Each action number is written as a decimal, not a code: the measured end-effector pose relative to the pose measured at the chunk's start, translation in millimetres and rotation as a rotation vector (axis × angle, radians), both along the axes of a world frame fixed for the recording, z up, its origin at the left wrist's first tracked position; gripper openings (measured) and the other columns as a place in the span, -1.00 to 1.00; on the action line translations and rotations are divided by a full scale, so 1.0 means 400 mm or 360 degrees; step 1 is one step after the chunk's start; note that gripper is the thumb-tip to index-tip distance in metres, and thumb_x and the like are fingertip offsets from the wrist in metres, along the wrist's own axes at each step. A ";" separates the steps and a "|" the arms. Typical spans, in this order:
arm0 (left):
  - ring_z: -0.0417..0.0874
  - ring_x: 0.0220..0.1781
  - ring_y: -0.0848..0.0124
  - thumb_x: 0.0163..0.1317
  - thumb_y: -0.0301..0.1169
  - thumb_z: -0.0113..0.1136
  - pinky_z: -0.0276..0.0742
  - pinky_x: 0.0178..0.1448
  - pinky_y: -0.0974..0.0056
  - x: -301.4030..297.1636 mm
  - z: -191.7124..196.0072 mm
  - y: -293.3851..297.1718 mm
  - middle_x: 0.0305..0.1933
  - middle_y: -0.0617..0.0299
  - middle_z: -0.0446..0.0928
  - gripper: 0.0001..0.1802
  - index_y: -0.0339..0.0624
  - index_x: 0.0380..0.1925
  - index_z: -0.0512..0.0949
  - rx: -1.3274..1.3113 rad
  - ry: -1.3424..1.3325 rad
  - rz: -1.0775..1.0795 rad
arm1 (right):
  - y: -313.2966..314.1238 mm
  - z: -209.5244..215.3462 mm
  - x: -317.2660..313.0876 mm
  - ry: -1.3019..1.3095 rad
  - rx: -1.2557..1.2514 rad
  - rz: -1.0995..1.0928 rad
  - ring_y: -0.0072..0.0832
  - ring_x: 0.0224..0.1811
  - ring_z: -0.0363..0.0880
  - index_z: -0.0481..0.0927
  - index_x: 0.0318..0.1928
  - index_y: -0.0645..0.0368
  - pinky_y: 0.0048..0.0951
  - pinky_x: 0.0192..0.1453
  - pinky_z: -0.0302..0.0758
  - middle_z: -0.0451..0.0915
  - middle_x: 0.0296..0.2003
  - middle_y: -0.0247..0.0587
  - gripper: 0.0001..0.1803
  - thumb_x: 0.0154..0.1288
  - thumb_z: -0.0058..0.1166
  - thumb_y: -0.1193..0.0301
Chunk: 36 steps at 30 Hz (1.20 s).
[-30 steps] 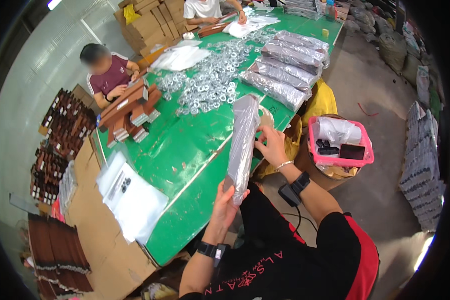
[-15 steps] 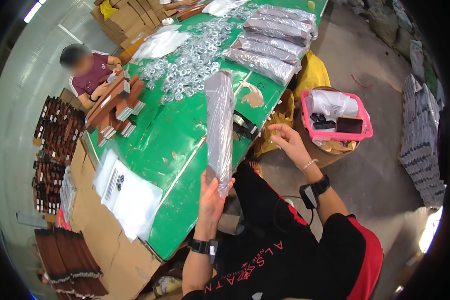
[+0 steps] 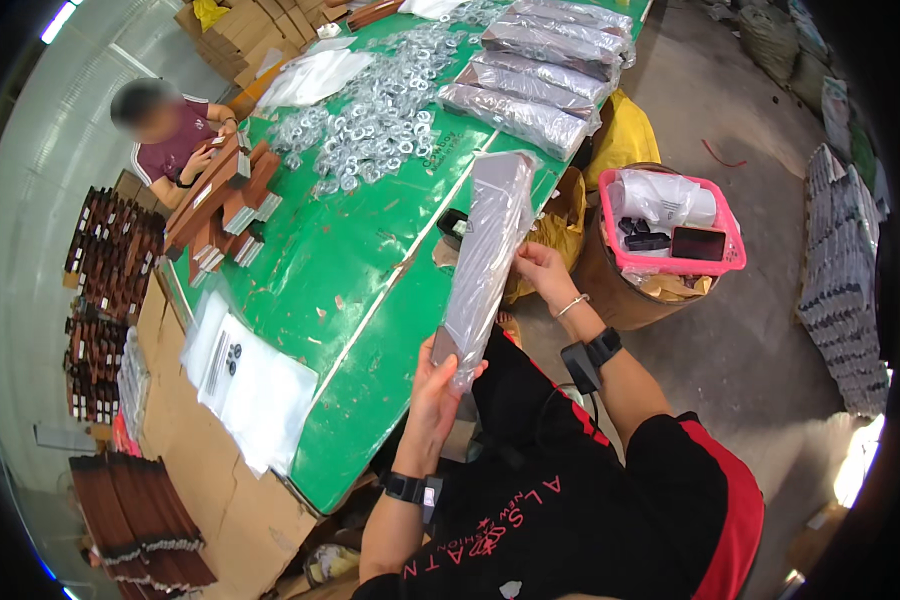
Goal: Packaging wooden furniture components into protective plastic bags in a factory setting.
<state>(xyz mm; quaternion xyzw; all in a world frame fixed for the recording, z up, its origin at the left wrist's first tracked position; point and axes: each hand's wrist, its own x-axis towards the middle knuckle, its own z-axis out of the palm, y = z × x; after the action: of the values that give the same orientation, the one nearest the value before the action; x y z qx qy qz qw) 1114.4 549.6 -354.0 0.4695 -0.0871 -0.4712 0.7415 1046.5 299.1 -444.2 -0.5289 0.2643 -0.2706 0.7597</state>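
Note:
My left hand point(image 3: 438, 395) is closed around the lower end of a long grey-brown bundle in clear plastic wrap point(image 3: 485, 250). The bundle is held above the table's near edge, its far end tipped to the right. At its right side my right hand point(image 3: 543, 275) pinches the edge of the plastic wrap with thumb and fingertips; any small thing between them is too small to make out. Partly behind the bundle, a black device point(image 3: 454, 224) sits on the green table point(image 3: 355, 270).
Several wrapped bundles point(image 3: 530, 85) lie at the far right of the table, beside a heap of metal rings point(image 3: 370, 130). Clear plastic bags point(image 3: 255, 385) lie near left. A pink basket point(image 3: 735, 225) stands at right. Across the table, a person point(image 3: 175, 140) handles brown slats point(image 3: 210, 190).
The bundle has swung to the right and tilted that way in my left hand. My right hand has come left from beside the basket to the bundle's edge, and its fingers have closed.

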 end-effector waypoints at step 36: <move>0.48 0.24 0.38 0.31 -0.51 0.24 0.53 0.26 0.27 -0.061 -0.008 0.197 0.30 0.08 0.34 -0.32 -0.21 0.40 0.20 -0.0010 -0.0423 0.1137 | 0.488 0.307 0.106 0.0452 -0.1675 0.0568 -0.24 -0.58 0.56 0.48 -0.32 0.05 -0.23 -0.29 0.42 0.51 -0.71 -0.29 -0.54 0.02 0.44 0.06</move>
<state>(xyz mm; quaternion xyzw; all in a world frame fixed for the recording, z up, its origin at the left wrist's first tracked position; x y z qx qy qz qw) 1090.1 628.3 -357.2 0.5251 -0.0147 -0.1177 0.8428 1089.0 494.2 -321.4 -0.9035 0.1002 -0.1594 0.3851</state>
